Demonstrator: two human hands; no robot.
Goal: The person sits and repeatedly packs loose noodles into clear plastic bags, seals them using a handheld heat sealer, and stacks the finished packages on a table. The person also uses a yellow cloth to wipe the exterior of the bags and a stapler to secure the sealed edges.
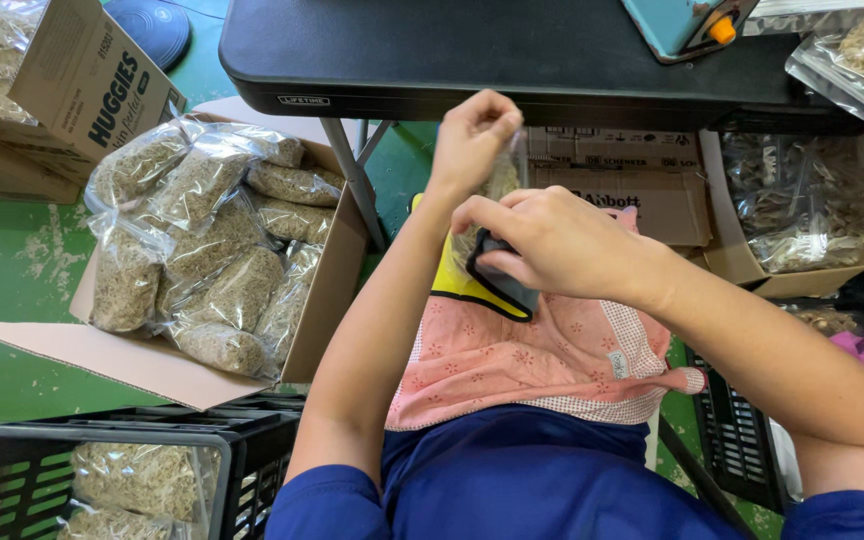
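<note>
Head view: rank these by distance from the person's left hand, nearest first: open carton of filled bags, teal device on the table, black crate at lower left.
From the left hand:
1. Teal device, on the table, upper right.
2. Open carton of filled bags, on the floor, left.
3. Black crate, lower-left corner.

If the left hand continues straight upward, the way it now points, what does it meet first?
Probably the front edge of the black table. The left hand, pinching the top of a clear bag, is just below that edge, though depth is unclear and it might pass in front.

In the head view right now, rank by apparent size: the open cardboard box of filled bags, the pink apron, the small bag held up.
1. Open cardboard box
2. Pink apron, though nearness to the camera inflates it
3. Small bag, mostly hidden by the left hand and right hand
</note>
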